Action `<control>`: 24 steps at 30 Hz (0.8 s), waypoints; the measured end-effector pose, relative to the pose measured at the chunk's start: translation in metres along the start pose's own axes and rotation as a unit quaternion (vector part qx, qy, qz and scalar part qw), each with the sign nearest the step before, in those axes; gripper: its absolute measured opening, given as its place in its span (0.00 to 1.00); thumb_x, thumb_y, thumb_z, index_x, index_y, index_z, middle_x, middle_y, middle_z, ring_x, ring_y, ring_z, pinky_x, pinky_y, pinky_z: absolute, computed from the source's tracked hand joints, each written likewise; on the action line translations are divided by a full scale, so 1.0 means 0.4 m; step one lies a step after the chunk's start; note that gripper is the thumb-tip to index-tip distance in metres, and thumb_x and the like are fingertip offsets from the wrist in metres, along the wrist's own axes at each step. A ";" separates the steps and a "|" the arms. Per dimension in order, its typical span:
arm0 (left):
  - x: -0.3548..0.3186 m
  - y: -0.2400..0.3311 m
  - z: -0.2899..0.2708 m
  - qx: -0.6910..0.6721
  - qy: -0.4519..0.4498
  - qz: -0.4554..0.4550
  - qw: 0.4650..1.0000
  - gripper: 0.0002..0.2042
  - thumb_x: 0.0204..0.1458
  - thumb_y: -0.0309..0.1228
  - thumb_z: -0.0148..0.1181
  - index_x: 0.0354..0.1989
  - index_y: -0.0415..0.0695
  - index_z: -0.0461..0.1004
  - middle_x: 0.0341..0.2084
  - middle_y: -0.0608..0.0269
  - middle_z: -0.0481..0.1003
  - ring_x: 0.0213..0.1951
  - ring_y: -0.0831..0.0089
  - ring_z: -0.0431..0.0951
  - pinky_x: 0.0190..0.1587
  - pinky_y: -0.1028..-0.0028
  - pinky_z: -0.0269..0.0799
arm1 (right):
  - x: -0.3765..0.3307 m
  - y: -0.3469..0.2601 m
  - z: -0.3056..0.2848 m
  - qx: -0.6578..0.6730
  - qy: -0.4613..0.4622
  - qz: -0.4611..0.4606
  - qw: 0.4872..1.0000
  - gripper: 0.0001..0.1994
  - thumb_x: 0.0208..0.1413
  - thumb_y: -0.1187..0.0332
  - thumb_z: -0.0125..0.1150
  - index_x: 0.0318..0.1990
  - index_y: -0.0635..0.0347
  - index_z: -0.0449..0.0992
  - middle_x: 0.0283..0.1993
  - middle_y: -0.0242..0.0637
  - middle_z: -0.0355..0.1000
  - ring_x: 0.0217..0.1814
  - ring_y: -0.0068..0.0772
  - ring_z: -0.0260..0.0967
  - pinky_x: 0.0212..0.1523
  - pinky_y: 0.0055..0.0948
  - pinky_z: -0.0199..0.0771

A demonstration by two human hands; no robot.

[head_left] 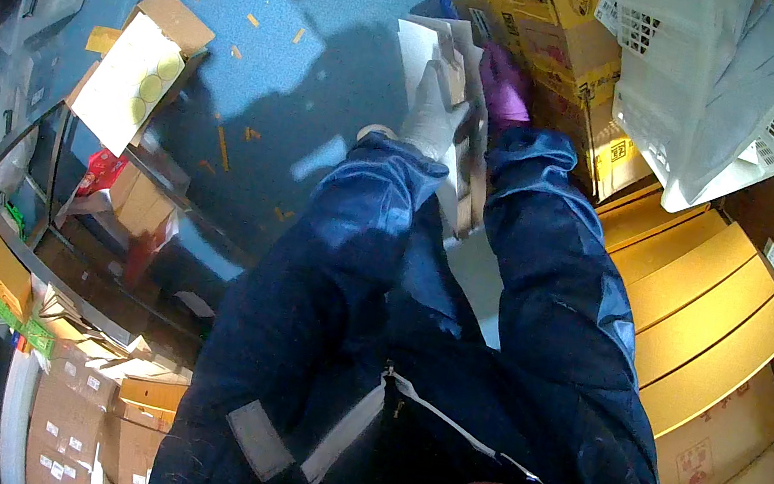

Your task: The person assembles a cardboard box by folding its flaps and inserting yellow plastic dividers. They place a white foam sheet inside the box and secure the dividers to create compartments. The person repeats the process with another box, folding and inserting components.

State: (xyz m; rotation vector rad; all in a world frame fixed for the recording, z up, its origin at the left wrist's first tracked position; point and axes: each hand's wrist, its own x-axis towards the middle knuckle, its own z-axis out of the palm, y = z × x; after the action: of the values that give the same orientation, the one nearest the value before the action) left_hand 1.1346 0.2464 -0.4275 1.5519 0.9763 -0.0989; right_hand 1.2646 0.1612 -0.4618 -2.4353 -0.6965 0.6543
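Note:
A stack of flat white and grey cardboard sheets (464,143) stands upright between my two hands, just left of a taped carton. My left hand (433,118), in a whitish glove, closes on the stack's left side with its fingers pointing away from me. On the other side, my right hand (505,86), in a purple glove, presses against the sheets and is partly hidden by them. Both forearms, in dark blue sleeves, reach forward from the lower edge.
Brown cartons with yellow tape (553,25) stand at the far right beside white plastic crates (668,94). Curved yellow panels (708,323) lie nearer. On the left, an open box (134,80) sits by a dark-framed rack (64,140). Scraps (223,147) litter the blue floor (256,110).

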 end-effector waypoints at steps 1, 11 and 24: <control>0.002 -0.002 -0.006 0.003 -0.025 -0.002 1.000 0.42 0.52 0.31 0.69 0.71 0.38 0.47 0.63 0.43 0.63 0.62 0.54 0.67 0.64 0.65 0.61 | -0.011 0.000 0.004 0.000 0.011 0.015 1.000 0.17 0.60 0.64 0.60 0.54 0.60 0.74 0.55 0.48 0.75 0.61 0.47 0.69 0.62 0.37 0.67; 0.001 0.018 -0.016 -0.043 -0.003 0.091 0.995 0.37 0.50 0.28 0.69 0.66 0.40 0.54 0.58 0.44 0.66 0.59 0.52 0.69 0.60 0.60 0.66 | -0.105 -0.322 -0.375 -0.031 0.171 -0.007 0.985 0.11 0.56 0.66 0.66 0.44 0.58 0.74 0.26 0.51 0.73 0.29 0.56 0.73 0.29 0.42 0.72; -0.238 0.450 -0.696 -0.219 0.244 0.123 0.937 0.30 0.65 0.46 0.49 0.71 0.45 0.51 0.63 0.51 0.62 0.62 0.59 0.66 0.62 0.62 0.64 | -0.349 -0.823 -1.044 0.420 0.416 -0.131 0.796 0.19 0.53 0.78 0.65 0.53 0.69 0.72 0.51 0.47 0.73 0.52 0.40 0.73 0.53 0.36 0.76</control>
State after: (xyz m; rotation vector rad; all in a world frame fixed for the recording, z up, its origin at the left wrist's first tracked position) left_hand 1.0584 0.4515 -0.1609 1.2852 1.0831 0.6691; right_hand 1.2859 0.1772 0.0874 -1.4861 -0.2502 -0.2371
